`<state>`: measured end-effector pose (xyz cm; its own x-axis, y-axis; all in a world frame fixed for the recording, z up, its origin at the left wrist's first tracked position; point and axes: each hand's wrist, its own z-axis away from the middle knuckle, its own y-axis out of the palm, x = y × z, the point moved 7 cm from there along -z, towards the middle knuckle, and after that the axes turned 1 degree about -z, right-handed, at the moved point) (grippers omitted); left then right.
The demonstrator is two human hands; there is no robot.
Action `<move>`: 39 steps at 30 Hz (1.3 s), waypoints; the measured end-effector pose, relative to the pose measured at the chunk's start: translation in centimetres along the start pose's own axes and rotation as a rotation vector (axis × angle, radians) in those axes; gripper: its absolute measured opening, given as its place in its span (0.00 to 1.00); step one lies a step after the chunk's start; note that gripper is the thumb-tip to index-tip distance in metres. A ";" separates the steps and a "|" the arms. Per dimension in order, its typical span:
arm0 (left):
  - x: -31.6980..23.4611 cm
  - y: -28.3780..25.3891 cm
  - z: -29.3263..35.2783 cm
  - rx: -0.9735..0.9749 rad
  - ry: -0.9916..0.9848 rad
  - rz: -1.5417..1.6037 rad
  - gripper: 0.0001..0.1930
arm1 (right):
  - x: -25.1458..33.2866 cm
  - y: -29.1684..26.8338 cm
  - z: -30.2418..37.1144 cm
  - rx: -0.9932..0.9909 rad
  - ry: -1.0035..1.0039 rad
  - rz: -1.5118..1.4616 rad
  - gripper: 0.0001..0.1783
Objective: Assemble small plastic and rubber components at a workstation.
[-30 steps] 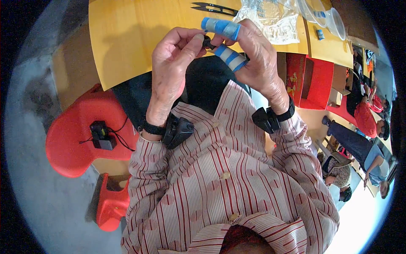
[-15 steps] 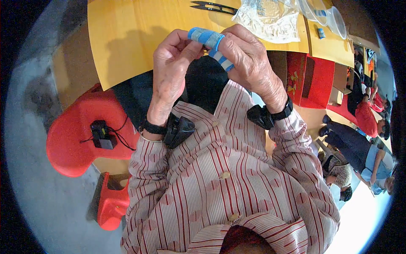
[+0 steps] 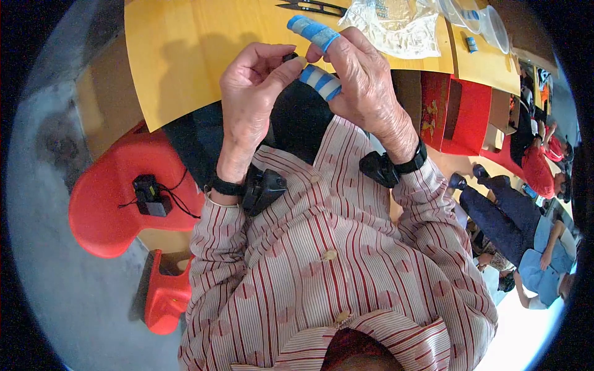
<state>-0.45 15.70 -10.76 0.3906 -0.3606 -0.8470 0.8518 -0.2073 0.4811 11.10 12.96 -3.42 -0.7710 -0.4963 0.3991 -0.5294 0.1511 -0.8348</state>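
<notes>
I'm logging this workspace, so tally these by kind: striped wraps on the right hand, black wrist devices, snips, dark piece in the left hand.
Striped wraps on right hand: 2
Wrist devices: 2
Snips: 1
Dark piece in left hand: 1
Total: 6

A head-worn fisheye camera looks steeply down, close over a striped shirt, toward a yellow table (edges bowed); people near the warped rim seem farther off.
</notes>
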 end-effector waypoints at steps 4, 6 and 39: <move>-0.4 -0.2 0.0 -0.042 -0.006 -0.210 0.09 | -0.3 0.6 0.1 -0.022 0.040 0.006 0.38; -0.4 -0.3 -0.1 -0.047 -0.013 -0.271 0.09 | -0.6 0.7 0.2 -0.035 0.069 0.012 0.37; -0.1 0.4 -0.1 0.074 -0.121 -0.034 0.10 | -2.0 1.0 0.4 -0.095 0.178 -0.163 0.28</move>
<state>-0.12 15.69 -10.54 0.3131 -0.4584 -0.8318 0.8341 -0.2860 0.4716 12.26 13.73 -5.20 -0.7181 -0.3639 0.5932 -0.6764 0.1647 -0.7179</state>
